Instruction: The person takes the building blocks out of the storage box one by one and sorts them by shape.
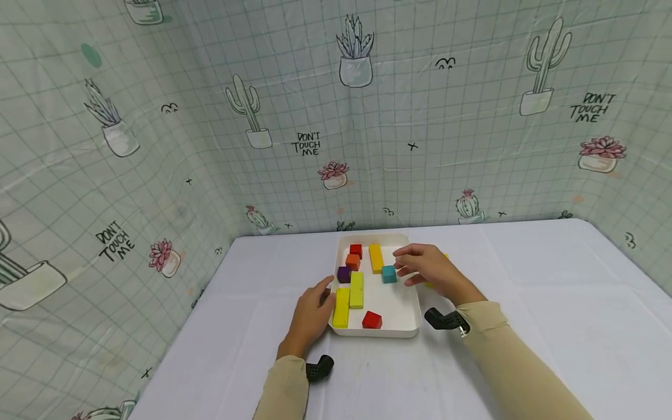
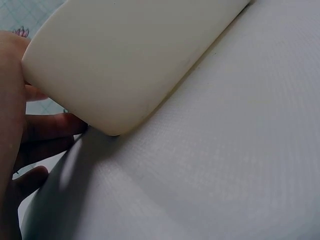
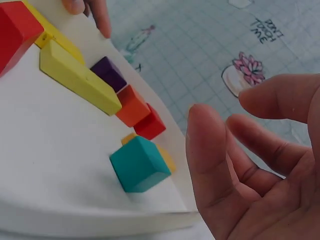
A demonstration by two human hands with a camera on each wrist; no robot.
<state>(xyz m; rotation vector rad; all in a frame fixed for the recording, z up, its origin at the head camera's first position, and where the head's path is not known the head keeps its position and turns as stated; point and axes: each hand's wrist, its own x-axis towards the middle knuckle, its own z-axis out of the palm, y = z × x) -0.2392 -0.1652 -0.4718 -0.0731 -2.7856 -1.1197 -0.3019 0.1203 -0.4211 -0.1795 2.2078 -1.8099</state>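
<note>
A white tray [image 1: 399, 315] holds several coloured blocks. My left hand [image 1: 310, 318] rests against the tray's left side, fingers along the outside of its wall [image 2: 115, 65]. Near its thumb lie a yellow block [image 1: 341, 308] and a yellow-green block [image 1: 357, 290]. Over the tray's right edge hovers my right hand [image 1: 433, 271], fingers loosely bent and apart, nothing between them. A teal cube [image 3: 140, 165] sits in the tray close to its fingertips, not touched in the right wrist view. Partly hidden behind that hand is something yellow [image 1: 429, 285].
Along the tray's left side stand a purple cube [image 1: 343, 275], an orange cube [image 1: 353, 262] and a red cube [image 1: 356, 251]. An amber block [image 1: 375, 259] lies toward the far end, a red block [image 1: 372, 320] near the front. White cloth covers the table [image 1: 551, 303]; a patterned curtain [image 1: 409, 116] hangs behind.
</note>
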